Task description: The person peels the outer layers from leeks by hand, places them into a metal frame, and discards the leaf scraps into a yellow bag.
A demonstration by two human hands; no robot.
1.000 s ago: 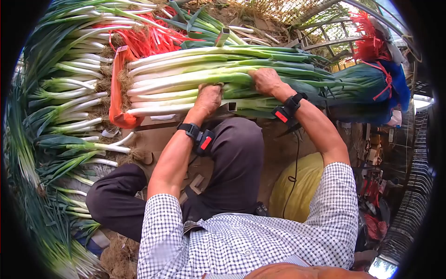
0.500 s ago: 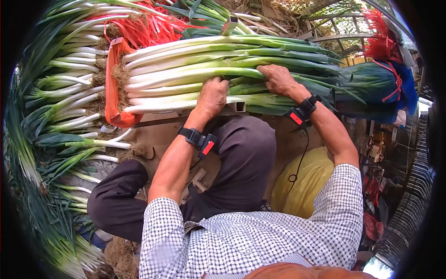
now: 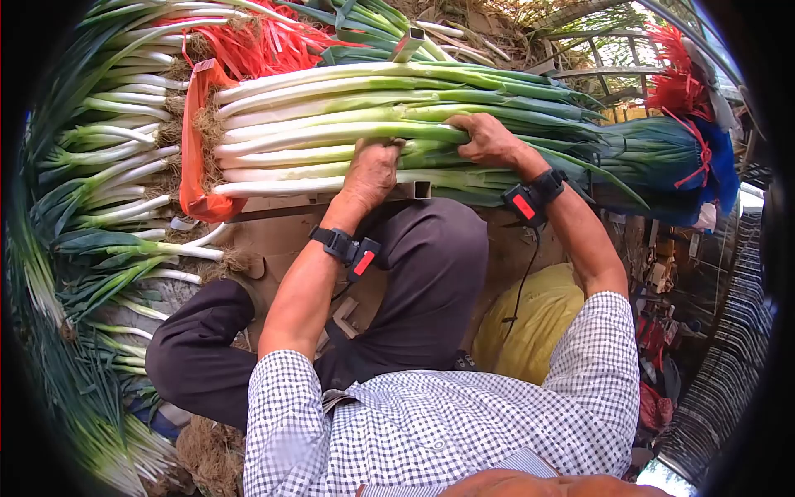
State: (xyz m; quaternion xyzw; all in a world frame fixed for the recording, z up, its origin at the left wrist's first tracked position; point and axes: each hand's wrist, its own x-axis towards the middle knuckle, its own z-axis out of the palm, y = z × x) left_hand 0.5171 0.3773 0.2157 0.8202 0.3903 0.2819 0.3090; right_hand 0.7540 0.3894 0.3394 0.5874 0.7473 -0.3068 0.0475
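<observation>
Several long green onions [image 3: 298, 132] lie side by side in a metal frame, white ends to the left and green leaves to the right. My left hand [image 3: 373, 170] is closed on the near side of the bundle, its fingertips hidden among the stalks. Farther right, my right hand [image 3: 489, 139] pinches a green onion at the start of its leaves. An orange-red band [image 3: 194, 141] stands at the root ends. Square metal tube ends [image 3: 422, 190] show at the bundle's near edge, just right of my left hand.
Many loose green onions [image 3: 124, 174] are spread along the left. Red plastic strips [image 3: 273, 41] lie behind the bundle. A tied leafy bundle [image 3: 662, 153] is at the right, with a yellow sack [image 3: 534, 319] beside my knee. A curved ribbed object [image 3: 725, 356] stands far right.
The whole view has shifted slightly, moving things a little left. My right hand has moved slightly left along the stalks, nearer my left hand, which stays at about the same place on the bundle.
</observation>
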